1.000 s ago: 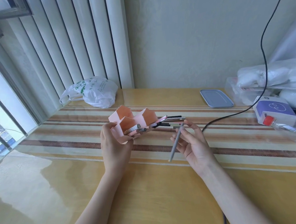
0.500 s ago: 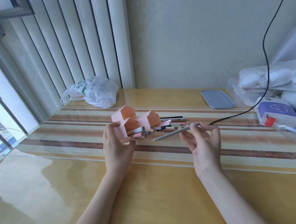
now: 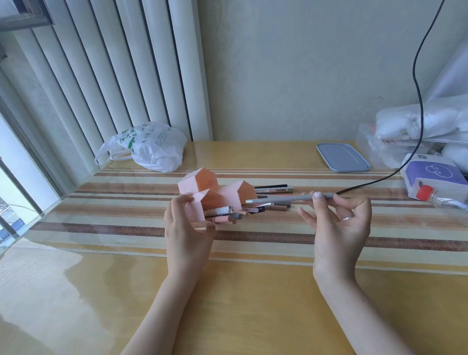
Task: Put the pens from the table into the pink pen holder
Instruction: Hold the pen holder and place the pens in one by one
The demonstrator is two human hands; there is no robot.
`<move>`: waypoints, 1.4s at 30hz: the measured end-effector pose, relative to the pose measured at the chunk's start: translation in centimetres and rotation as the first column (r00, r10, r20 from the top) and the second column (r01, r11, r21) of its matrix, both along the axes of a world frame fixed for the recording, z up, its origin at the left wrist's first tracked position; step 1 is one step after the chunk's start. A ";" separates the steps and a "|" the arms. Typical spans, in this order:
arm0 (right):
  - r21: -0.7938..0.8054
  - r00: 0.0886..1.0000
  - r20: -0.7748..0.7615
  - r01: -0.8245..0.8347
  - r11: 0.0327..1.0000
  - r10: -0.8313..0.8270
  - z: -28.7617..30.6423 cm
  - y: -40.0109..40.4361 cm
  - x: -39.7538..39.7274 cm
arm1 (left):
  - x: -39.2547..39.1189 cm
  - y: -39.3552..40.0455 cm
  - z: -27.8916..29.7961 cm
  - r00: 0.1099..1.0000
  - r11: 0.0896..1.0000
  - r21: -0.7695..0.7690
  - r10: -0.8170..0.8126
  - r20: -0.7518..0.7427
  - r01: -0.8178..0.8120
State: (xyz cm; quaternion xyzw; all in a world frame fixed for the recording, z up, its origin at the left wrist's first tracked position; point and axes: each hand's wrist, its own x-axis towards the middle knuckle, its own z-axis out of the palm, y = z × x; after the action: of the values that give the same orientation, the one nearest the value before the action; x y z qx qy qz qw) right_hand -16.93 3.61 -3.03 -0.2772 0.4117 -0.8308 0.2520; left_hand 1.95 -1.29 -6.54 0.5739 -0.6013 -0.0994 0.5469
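Note:
The pink pen holder (image 3: 229, 195), made of several hexagonal tubes, is tipped on its side with its openings facing right. My left hand (image 3: 185, 231) grips its near left end. Several pens (image 3: 222, 212) stick out of the lower tube. My right hand (image 3: 335, 221) pinches a grey pen (image 3: 285, 199) held level, its silver tip pointing left, close to the holder's right tube. More pens (image 3: 274, 189) lie on the table just behind and to the right of the holder.
A white plastic bag (image 3: 152, 146) sits at the back left by the blinds. A grey-blue lid (image 3: 341, 156), a purple-topped box (image 3: 434, 176), a red-capped bottle (image 3: 451, 200) and white bags stand at the right. A black cable (image 3: 376, 182) trails across the striped table mat.
My right hand turned the grey pen from near upright to level and raised it toward the holder's openings. My left hand kept its grip on the holder, which tilted slightly.

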 end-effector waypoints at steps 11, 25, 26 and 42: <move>-0.133 0.993 -0.107 -0.056 0.990 0.042 1.1 1.4 2.0 | 0.0 -0.1 -0.2 0.999 1.000 0.003 -0.009 0.049 0.009; -0.048 0.377 -0.926 -0.020 0.999 -0.037 -3.4 -0.3 4.7 | -0.3 -0.2 -0.5 0.996 1.000 -0.015 -0.021 0.082 0.023; -0.041 0.335 -0.941 0.005 0.999 -0.040 -3.5 -0.3 4.6 | -0.3 -0.2 -0.4 0.998 1.000 -0.007 -0.010 0.054 0.011; 0.591 0.112 -0.790 0.401 0.700 0.603 -5.8 -3.3 -0.7 | 0.1 -0.5 -0.1 0.996 1.000 -0.002 0.028 -0.090 -0.029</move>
State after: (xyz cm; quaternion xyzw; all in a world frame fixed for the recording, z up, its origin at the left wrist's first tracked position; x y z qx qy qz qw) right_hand -17.66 0.31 -8.83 -0.6642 0.7245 -0.1741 0.0596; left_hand 2.02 -1.75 -6.64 0.5766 -0.5679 -0.1164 0.5758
